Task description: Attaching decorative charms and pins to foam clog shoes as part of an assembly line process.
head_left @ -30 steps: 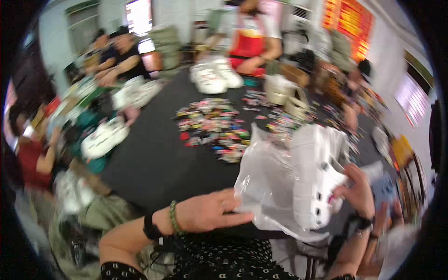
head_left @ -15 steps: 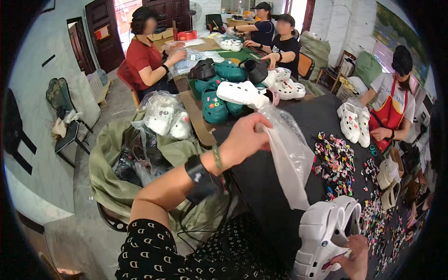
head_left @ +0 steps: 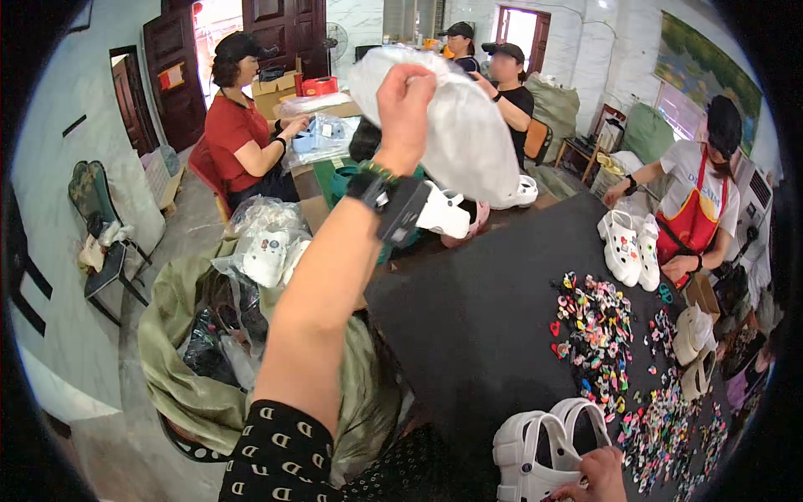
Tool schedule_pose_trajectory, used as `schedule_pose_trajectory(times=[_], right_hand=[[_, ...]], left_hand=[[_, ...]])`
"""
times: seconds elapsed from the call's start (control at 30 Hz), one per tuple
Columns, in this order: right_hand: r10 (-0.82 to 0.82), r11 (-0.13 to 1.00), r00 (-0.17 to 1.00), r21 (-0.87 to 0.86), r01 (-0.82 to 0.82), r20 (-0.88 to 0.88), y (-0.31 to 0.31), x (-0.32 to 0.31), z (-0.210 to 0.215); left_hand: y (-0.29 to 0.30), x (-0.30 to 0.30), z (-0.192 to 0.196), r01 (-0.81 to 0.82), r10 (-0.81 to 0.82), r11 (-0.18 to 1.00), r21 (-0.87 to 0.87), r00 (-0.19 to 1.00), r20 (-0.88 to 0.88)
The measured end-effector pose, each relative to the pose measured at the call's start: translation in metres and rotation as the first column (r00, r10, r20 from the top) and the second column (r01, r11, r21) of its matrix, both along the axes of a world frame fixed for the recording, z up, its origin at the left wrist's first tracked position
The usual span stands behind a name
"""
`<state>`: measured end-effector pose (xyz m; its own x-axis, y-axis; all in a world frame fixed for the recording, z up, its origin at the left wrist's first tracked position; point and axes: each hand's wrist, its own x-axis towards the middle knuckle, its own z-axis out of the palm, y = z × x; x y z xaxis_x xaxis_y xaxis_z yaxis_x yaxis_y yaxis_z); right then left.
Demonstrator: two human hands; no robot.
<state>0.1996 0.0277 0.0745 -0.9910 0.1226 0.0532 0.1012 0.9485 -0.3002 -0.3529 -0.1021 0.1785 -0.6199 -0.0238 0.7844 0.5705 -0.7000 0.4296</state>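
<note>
My left hand (head_left: 406,109) is raised over the far part of the table, its fingers pinched on the edge of a translucent plastic bag (head_left: 477,142). The bag hangs puffed out and hides part of the shoes and people behind it. At the lower right, a pair of white clogs (head_left: 523,456) stands side by side on the black tabletop (head_left: 468,335). My right hand (head_left: 600,473) grips this pair from its right side; some fingertips are hidden. Just beyond the clogs lie many small colourful shoe charms (head_left: 594,322).
A green sack (head_left: 176,343) on the left holds bagged items, with bagged white clogs (head_left: 268,255) on top. White clogs (head_left: 443,213) and a pink clog (head_left: 478,219) sit beyond my left forearm. Several people work around the table; one in a red apron (head_left: 690,226) is near decorated white clogs (head_left: 621,247).
My left hand has risen and moved away from me, lifting the bag, which has puffed out. The white clogs under my right hand now sit lower and further left in view.
</note>
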Motion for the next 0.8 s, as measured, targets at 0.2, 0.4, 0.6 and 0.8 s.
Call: schedule_pose_trajectory(times=[0.2, 0.4, 0.6, 0.8], right_hand=[[-0.061, 0.998, 0.996, -0.031, 0.063, 0.058, -0.008, -0.007, 0.007], [-0.021, 0.999, 0.999, -0.047, 0.023, 0.045, -0.004, -0.010, 0.003], [-0.004, 1.000, 0.997, -0.018, 0.005, 0.078, 0.000, -0.003, -0.002], [0.064, 0.998, 0.997, -0.007, -0.065, -0.034, -0.006, -0.003, -0.001]], left_hand=[[0.044, -0.051, -0.044, -0.476, 0.397, 0.821, -0.315, 0.873, -0.283], [0.027, -0.083, -0.170, -0.453, 0.530, 0.476, -0.754, 0.831, -0.165], [-0.010, -0.032, -0.203, -0.396, 0.475, 0.477, -0.784, 0.867, -0.149], [-0.109, -0.027, -0.215, -0.627, 0.733, 0.067, -0.776, 0.559, -0.388]])
